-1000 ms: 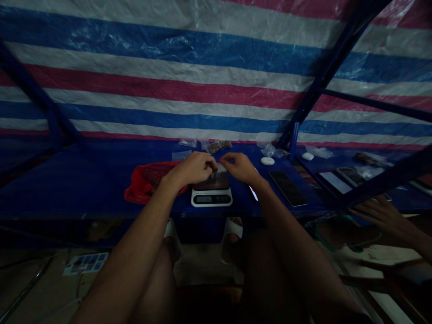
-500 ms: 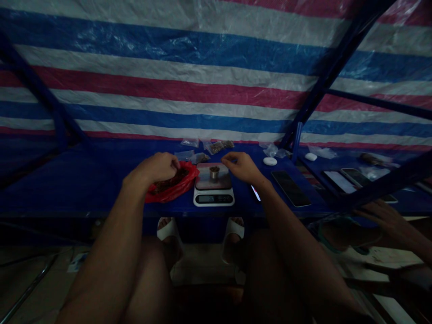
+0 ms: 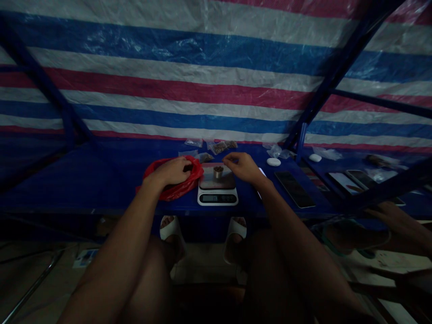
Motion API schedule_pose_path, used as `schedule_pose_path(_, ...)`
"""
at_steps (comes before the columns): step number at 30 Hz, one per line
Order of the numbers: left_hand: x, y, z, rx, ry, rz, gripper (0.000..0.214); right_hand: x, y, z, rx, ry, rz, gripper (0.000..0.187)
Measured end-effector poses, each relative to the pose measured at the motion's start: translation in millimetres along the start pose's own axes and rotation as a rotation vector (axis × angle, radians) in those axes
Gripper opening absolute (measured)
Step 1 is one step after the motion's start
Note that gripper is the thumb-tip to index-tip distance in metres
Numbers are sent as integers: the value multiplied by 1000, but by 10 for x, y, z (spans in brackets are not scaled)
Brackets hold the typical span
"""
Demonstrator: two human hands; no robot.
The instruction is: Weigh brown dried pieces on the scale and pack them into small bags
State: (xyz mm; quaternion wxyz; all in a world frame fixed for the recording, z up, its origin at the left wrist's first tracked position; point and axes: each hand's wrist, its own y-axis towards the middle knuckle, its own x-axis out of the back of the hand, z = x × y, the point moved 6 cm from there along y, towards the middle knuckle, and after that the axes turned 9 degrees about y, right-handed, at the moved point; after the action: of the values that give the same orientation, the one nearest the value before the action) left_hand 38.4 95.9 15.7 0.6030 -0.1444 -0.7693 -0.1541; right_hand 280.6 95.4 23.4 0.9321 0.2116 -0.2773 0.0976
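A red plastic bag point(image 3: 172, 192) lies with its mouth spread wide on the blue table. My left hand point(image 3: 173, 171) reaches over and into it, fingers curled; the bag's contents and what the fingertips hold are hidden. Just right of the bag stands a white digital scale point(image 3: 218, 199) with a lit display. A small metal cup point(image 3: 218, 173), heaped with brown bits, sits on its plate. Beside the plate's far right corner is my right hand point(image 3: 241, 165), thumb and fingertips pinched together near the cup; anything between them is too small to make out.
Clear plastic bags point(image 3: 221, 147), some with brown bits, lie behind the scale. On the right are a white oval case point(image 3: 273, 162) and a dark phone point(image 3: 294, 189). Blue metal posts point(image 3: 324, 90) flank the table. Another person's hand point(image 3: 396, 218) shows at far right.
My left hand has moved right and lower into the red bag, whose mouth now spreads around it. My right hand stays beside the scale. The whole view has shifted slightly.
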Motion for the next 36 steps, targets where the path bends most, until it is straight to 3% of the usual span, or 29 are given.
schedule_pose_path(9, -111, 57, 46, 16, -24, 66, 28, 8, 1, -3, -8, 1, 2, 18)
schedule_pose_path(16, -163, 45, 321, 86, -112, 19, 26, -7, 10, -61, 1, 5, 13, 19)
schedule_pose_path(22, 29, -56, 465, 171, 16, -49, 24, 3, 8, -45, -4, 2, -5, 18)
schedule_pose_path(26, 151, -134, 451, 153, -13, -95, 23, -2, 14, -21, -4, -3, 9, 18)
schedule_pose_path(36, 111, -171, 321, 110, -128, -39, 23, -30, 6, -23, -7, 18, 25, 19)
